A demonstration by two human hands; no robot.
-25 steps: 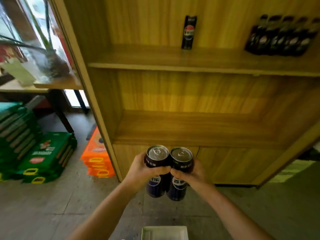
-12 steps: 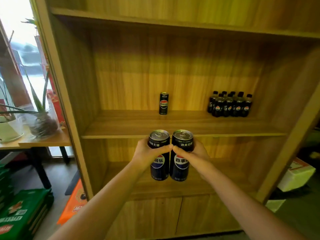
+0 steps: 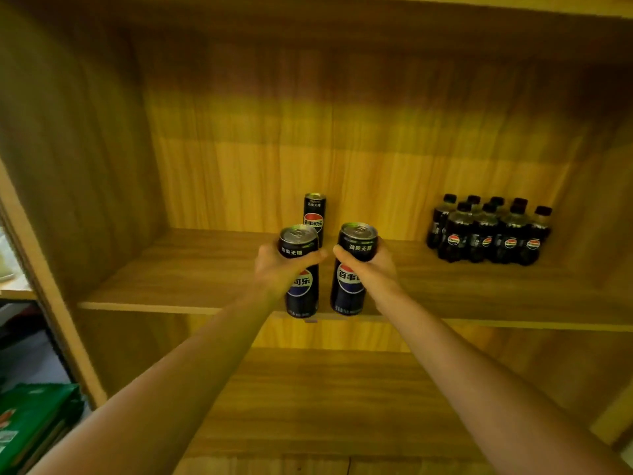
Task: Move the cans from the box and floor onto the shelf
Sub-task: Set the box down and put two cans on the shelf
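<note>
Cans [image 3: 300,269] [image 3: 354,267] upright, one gripped in each of both hands [image 3: 281,270] [image 3: 371,269], above shelf [image 3: 191,269].

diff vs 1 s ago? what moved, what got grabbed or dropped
Both hands raised their cans from in front of the lower cabinet to the front edge of the shelf. The cans, pressed together before, are now apart: left hand on the left can, right hand on the right can. Nothing released. The lone can and bottle pack stayed put.
</note>
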